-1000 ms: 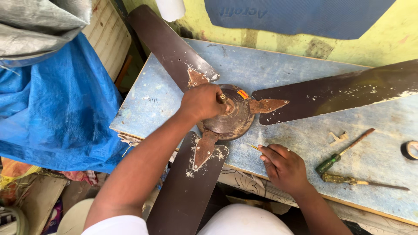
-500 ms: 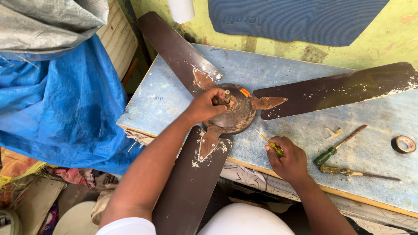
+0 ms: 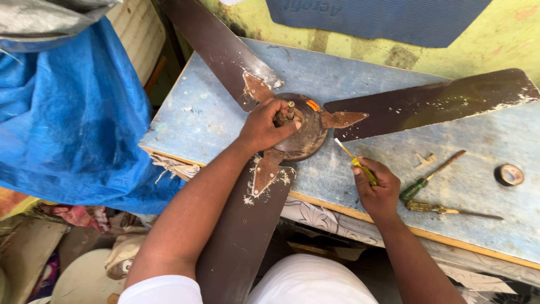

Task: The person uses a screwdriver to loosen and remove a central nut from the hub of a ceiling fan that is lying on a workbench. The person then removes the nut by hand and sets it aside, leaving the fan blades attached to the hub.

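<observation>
A brown ceiling fan lies on a worn blue table [image 3: 197,112], its round motor hub [image 3: 306,132] near the front edge and three dark blades [image 3: 439,101] spread out. My left hand [image 3: 264,125] grips the hub at its central shaft. My right hand [image 3: 378,186] holds a yellow-handled screwdriver [image 3: 354,160], its tip pointing up-left toward the hub and a little short of it.
A green-handled screwdriver [image 3: 430,177] and a longer dirty one [image 3: 450,211] lie right of my right hand. A tape roll [image 3: 509,174] sits near the table's right edge. A blue tarp [image 3: 67,112] hangs at the left. A yellow-green wall stands behind.
My right hand has picked up the yellow-handled screwdriver from the table and raised it toward the hub. My left hand stays on the hub.
</observation>
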